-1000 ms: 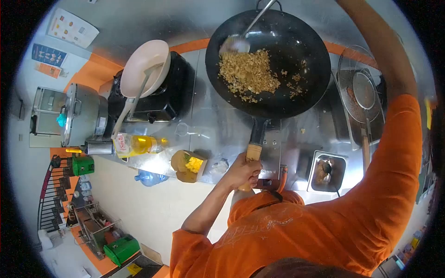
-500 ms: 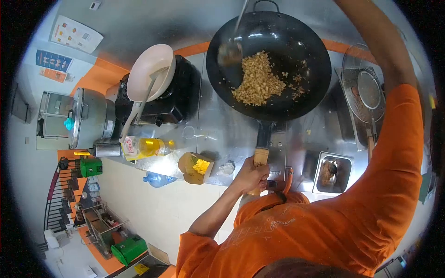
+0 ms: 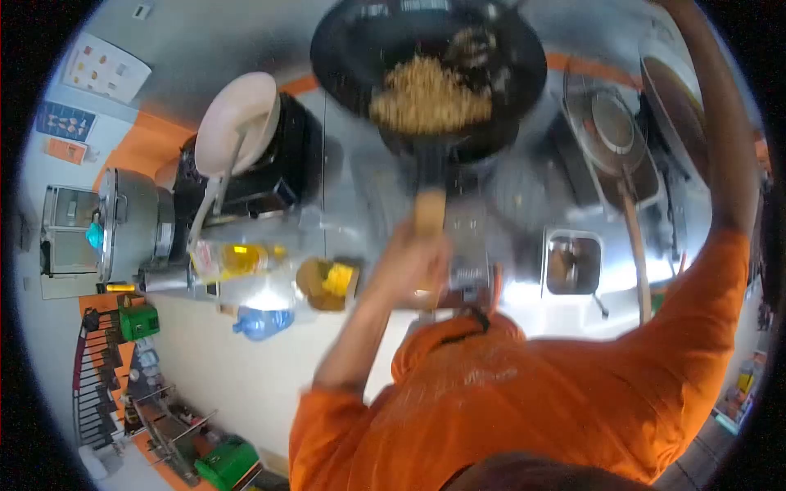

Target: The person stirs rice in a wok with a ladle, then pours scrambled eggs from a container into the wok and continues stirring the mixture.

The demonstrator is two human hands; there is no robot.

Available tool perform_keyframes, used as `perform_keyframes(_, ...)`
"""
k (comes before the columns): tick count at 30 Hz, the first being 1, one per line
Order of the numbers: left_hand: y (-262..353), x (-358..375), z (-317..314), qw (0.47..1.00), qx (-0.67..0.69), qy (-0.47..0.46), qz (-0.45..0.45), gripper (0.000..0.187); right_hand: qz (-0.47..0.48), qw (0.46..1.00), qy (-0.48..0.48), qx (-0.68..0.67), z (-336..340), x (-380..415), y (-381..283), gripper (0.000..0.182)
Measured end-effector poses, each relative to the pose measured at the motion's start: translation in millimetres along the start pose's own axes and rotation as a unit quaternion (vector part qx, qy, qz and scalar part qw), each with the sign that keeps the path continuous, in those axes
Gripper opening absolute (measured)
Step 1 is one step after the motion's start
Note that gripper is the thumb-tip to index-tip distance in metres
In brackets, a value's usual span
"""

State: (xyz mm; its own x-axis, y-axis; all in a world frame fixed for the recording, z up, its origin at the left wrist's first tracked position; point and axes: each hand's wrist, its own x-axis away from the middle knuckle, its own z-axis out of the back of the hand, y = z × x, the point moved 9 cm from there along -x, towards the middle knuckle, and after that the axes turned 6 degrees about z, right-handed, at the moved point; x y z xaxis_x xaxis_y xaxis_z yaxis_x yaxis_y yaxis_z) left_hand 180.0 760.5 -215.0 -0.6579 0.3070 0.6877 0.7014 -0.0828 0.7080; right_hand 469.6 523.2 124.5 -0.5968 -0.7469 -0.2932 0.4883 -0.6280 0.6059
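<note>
Holding the near handle (image 3: 430, 213) of the wok (image 3: 348, 61), your left hand (image 3: 417, 260) wraps its fingers round — chopped food (image 3: 430, 98) lies inside; your right fingers — I cannot tell.

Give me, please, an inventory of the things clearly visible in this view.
Wok: one, black, top centre
Chopped food: one heap, light brown, in the wok
Pan: one, pale pink, on the stove
Stove: one, black, upper left
Spatula: one, grey, in the pan
Pot: one, silver, far left
Bottle: one, yellow, left of the carton
Carton: one, brown, left of centre
Jug: one, blue, below the carton
Tray: one, silver, right of centre
Strainer: at least one, silver, upper right
Boxes: two, green, lower left
Wall sheets: three, mixed colours, upper left
Left hand: one, bare, gripping the wok's handle
Right arm: one, orange-sleeved, right side; hand unseen
</note>
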Motion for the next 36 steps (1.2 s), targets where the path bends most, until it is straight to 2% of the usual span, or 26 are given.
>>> perform_keyframes(1,-14.8,2.1,-5.7,1.0,-0.002,-0.002,0.005,0.013,-0.003,1.0,-0.004,-0.003,-2.5,13.5,-3.5,0.021)
perform_keyframes(3,-15.5,-20.6,8.0,0.969,0.247,-0.019,0.025,0.006,-0.077,0.996,-0.003,0.048,12.6,22.5,9.4,0.022)
perform_keyframes(5,28.1,-31.0,21.6,0.98,0.187,-0.057,-0.046,0.005,-0.166,0.984,-0.055,0.018,57.0,47.9,-3.0,0.025)
perform_keyframes(6,37.1,-28.6,22.2,0.982,0.147,-0.087,-0.079,0.006,-0.18,0.982,-0.051,0.014,58.9,47.8,4.4,0.026)
perform_keyframes(7,27.0,-21.9,13.8,0.981,0.122,-0.117,-0.097,0.007,-0.181,0.982,-0.062,0.003,50.7,47.9,5.4,0.028)
perform_keyframes(8,-8.6,-2.3,-5.0,0.978,0.119,-0.145,-0.086,0.009,-0.148,0.988,-0.033,0.008,39.1,35.3,9.6,0.03)
perform_keyframes(9,-39.6,18.6,-15.9,0.979,0.14,-0.144,-0.039,0.009,-0.123,0.992,-0.01,-0.002,29.1,31.7,-3.0,0.032)
perform_keyframes(10,-20.5,10.1,-12.8,0.988,-0.012,-0.118,-0.097,0.005,-0.119,0.992,-0.028,0.026,18.5,41.6,-8.4,0.033)
perform_keyframes(11,26.9,-8.0,-6.0,0.962,-0.179,-0.082,-0.191,0.006,-0.125,0.989,-0.015,0.082,34.5,40.6,-5.3,0.034)
perform_keyframes(12,61.8,-16.4,0.9,0.95,-0.198,-0.074,-0.23,0.006,-0.137,0.987,-0.01,0.08,51.6,51.4,-4.2,0.033)
perform_keyframes(14,56.0,-5.3,8.2,0.982,0.029,-0.103,-0.157,0.005,-0.153,0.985,-0.005,0.074,58.8,62.4,-2.3,0.033)
perform_keyframes(15,29.7,2.4,3.3,0.976,0.155,-0.12,-0.098,0.004,-0.136,0.987,0.012,0.083,53.3,62.1,-3.5,0.033)
perform_keyframes(16,-11.2,13.2,-12.3,0.946,0.296,-0.133,-0.015,0.004,-0.104,0.991,0.01,0.078,36.0,67.9,-11.3,0.034)
perform_keyframes(17,-22.5,-16.6,4.7,0.975,0.196,-0.104,0.003,0.015,-0.143,0.988,0.009,-0.06,-31.1,76.6,23.9,0.029)
perform_keyframes(18,-53.3,13.3,-15.1,0.972,0.21,-0.1,0.036,0.015,-0.138,0.987,-0.019,-0.082,-39.1,98.1,-11.2,0.029)
perform_keyframes(21,23.0,13.1,-30.7,0.985,0.128,0.012,-0.118,0.008,-0.134,0.988,-0.005,0.077,24.7,72.4,-27.6,0.024)
perform_keyframes(22,19.9,4.1,-25.2,0.977,0.168,0.03,-0.128,0.011,-0.155,0.986,-0.062,0.028,28.5,70.2,-28.7,0.021)
perform_keyframes(23,-7.2,5.8,-25.3,0.979,0.18,0.035,-0.094,0.011,-0.142,0.986,-0.088,0.006,14.5,80.4,-38.5,0.021)
perform_keyframes(25,-2.3,-7.0,-32.4,0.963,0.256,-0.079,-0.043,0.011,-0.076,0.988,-0.13,0.018,-1.8,67.5,-34.7,0.02)
perform_keyframes(27,-5.3,-16.4,-35.0,0.964,0.242,-0.089,-0.069,0.011,-0.063,0.983,-0.173,-0.016,1.2,70.5,-40.2,0.017)
perform_keyframes(29,-11.6,-17.5,-35.0,0.963,0.251,-0.086,-0.044,0.011,0.072,0.977,-0.157,-0.127,16.0,75.4,-61.5,0.016)
perform_keyframes(30,-9.3,-13.5,-30.8,0.962,0.257,-0.086,-0.04,0.011,-0.034,0.887,-0.421,-0.186,13.8,65.6,-71.3,0.02)
perform_keyframes(31,-8.5,-13.2,-32.7,0.961,0.256,-0.087,-0.052,0.011,-0.031,0.887,-0.422,-0.185,11.5,69.1,-78.4,0.02)
perform_keyframes(33,-16.5,-11.9,-39.2,0.96,0.26,-0.09,-0.056,0.011,-0.014,0.846,-0.432,-0.311,0.9,80.1,-110.9,0.023)
perform_keyframes(35,-28.5,-22.1,-45.8,0.961,0.255,-0.092,-0.048,0.012,-0.013,0.839,-0.34,-0.424,-20.3,85.0,-159.0,0.025)
perform_keyframes(36,-32.7,-19.1,-50.9,0.96,0.258,-0.096,-0.041,0.012,-0.026,0.853,-0.309,-0.421,-48.0,95.7,-176.2,0.027)
